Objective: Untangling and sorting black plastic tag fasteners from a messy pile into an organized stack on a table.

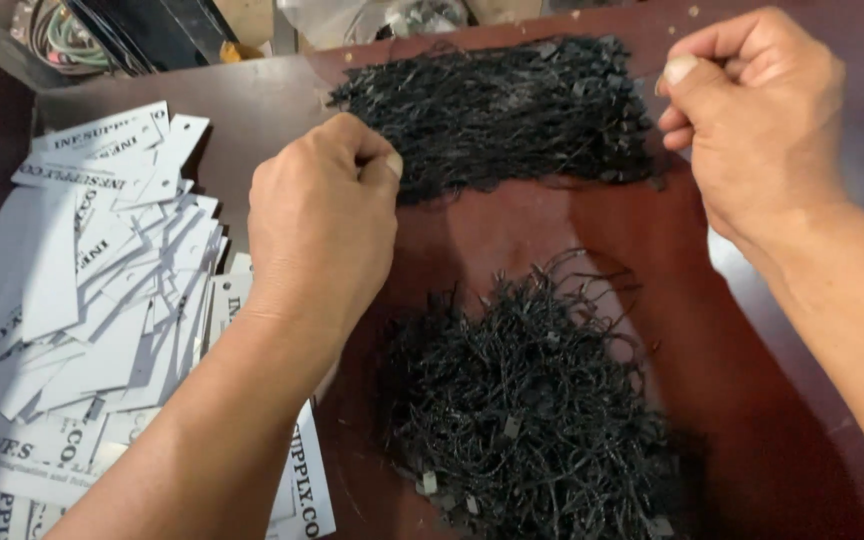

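A small packing or tagging workshop, seen at one work desk.

The dark reddish-brown desk [752,420] carries stock in bulk rather than household things: a sprawling heap of white printed card tags [92,300] on one side, and two thick piles of black string fasteners [502,110], one at the far edge and one nearer [532,420], some with small pale ends. Beyond the desk's far edge lie a coil of green and pale cords [62,40], dark flat pieces and crumpled clear plastic bags [372,18], the sort of loose supplies kept around a hand-assembly bench.
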